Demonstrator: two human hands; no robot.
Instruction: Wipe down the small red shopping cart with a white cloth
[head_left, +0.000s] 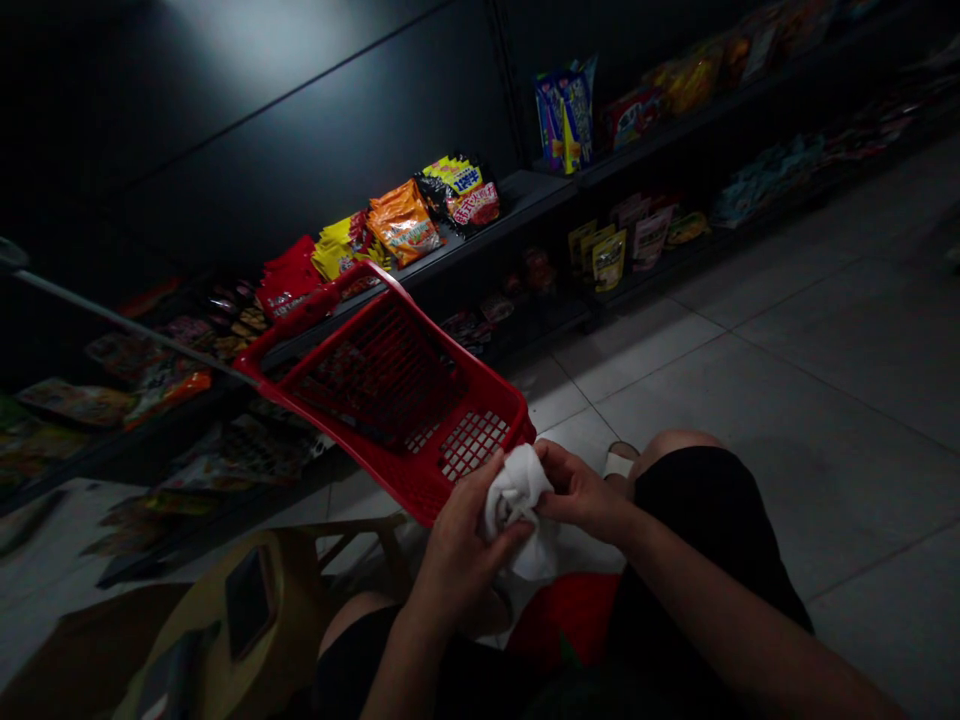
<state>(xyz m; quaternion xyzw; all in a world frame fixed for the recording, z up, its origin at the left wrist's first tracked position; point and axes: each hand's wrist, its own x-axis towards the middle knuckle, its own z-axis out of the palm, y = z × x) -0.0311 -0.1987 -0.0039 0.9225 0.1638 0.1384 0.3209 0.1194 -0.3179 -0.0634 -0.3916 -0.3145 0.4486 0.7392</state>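
A bunched white cloth (517,490) is held between my two hands in front of my knees, with a loose end hanging below. My left hand (469,530) wraps around its left side, thumb across the front. On the other side, the fingers of my right hand (581,490) are closed on its edge. Just beyond the hands stands a red plastic shopping basket cart (420,470) with a grid bottom; a long thin metal rod reaches up left from its handle.
Dark shelves (536,190) with snack packets (405,220) run along the wall. At lower left is a yellowish stool (292,600) bearing a phone (250,602) and another dark object (176,670). Pale tiles (787,370) cover the floor.
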